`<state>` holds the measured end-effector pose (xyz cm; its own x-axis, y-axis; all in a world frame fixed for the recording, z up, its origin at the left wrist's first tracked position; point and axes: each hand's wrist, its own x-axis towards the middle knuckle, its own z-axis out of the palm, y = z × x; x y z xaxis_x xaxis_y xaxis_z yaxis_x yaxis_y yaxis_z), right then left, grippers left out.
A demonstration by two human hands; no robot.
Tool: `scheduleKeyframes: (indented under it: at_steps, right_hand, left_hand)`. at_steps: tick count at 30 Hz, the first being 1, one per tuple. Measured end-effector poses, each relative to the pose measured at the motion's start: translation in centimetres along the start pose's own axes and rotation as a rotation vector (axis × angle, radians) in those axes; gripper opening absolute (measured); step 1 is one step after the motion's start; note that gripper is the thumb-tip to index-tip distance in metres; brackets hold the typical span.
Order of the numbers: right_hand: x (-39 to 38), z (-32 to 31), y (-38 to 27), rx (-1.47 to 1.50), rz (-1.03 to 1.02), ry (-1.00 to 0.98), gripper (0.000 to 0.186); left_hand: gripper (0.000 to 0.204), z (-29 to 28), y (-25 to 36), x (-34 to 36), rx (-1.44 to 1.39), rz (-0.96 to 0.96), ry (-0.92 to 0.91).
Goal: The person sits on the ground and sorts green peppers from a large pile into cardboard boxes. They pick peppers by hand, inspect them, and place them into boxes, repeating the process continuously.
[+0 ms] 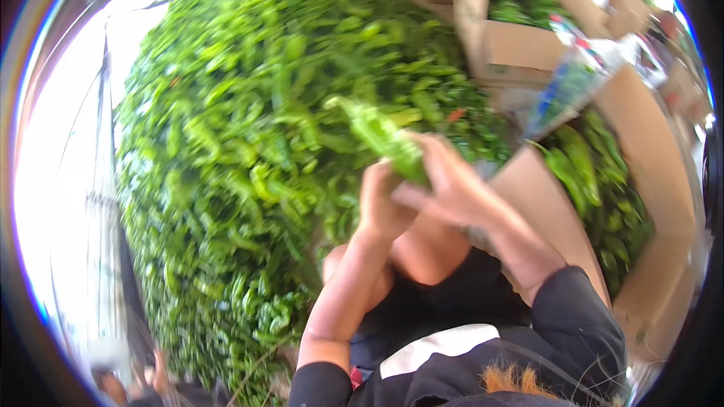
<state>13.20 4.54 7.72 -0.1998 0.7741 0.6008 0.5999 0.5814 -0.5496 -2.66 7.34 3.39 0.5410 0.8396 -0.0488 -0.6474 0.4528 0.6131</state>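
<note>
Both of my hands meet in front of my knees around a long, wrinkled, light green pepper (381, 136). My left hand (383, 197) is closed at its lower left side. From the right, my right hand (446, 181) wraps the lower end, fingers bent against it. The pepper's tip points up and left, and its lower end is hidden in my hands. Motion blurs the fingers and pepper somewhat. Beyond and to the left spreads a large heap of green peppers (241, 136), a few of them reddish.
Close on my right stands an open cardboard box (656, 158) with green peppers (592, 173) inside. Another open box (520, 44) at the back right also holds peppers. A clear plastic bag (573, 79) lies between them. Another person (113, 380) is partly visible at the lower left.
</note>
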Motion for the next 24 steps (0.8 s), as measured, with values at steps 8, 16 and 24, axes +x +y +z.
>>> scheduleKeyframes:
  at_steps: [8,16,24]
  right_hand:
    - [-9.2,-10.7,-2.6,0.113,0.355,-0.058,0.077]
    - [-19.0,-28.3,9.6,-0.666,0.816,0.316,0.074]
    - [-17.5,-28.1,17.1,-0.583,1.039,-0.201,0.082]
  left_hand:
    - [0.110,2.4,-3.9,-4.6,0.293,-0.238,-0.252]
    - [0.107,4.4,-4.1,-3.8,0.428,-0.444,-0.414]
    - [0.102,3.3,-4.5,-2.4,0.375,-0.475,-0.321]
